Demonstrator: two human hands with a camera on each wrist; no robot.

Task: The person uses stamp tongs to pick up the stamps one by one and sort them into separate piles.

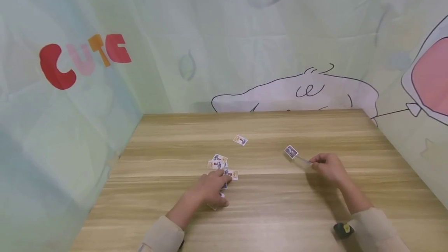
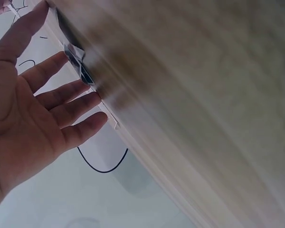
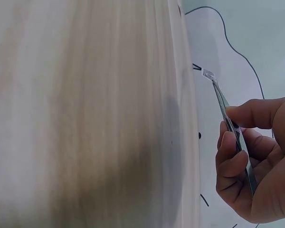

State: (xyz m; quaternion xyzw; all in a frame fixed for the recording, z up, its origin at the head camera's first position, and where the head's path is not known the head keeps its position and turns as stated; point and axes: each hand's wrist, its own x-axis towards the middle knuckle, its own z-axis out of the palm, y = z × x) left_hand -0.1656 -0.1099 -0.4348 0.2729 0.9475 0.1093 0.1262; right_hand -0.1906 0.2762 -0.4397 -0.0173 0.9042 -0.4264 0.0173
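- Slim metal tweezers (image 3: 223, 102), pinched in the right hand (image 1: 329, 168), tips angled out leftward.
- 1 small dark-faced card (image 1: 291, 151) with a white border, held at those tips, clear of the tabletop (image 1: 269, 209).
- 1 pale printed card (image 1: 240, 140), flat and alone.
- A cluster of overlapping cards (image 1: 217, 163), nearer the person, partly hidden under the left hand (image 1: 208, 188).

Both arms (image 1: 184, 206) reach forward
From afar I see the left hand (image 1: 209, 189) spread, the right hand (image 1: 329, 169) pinching.
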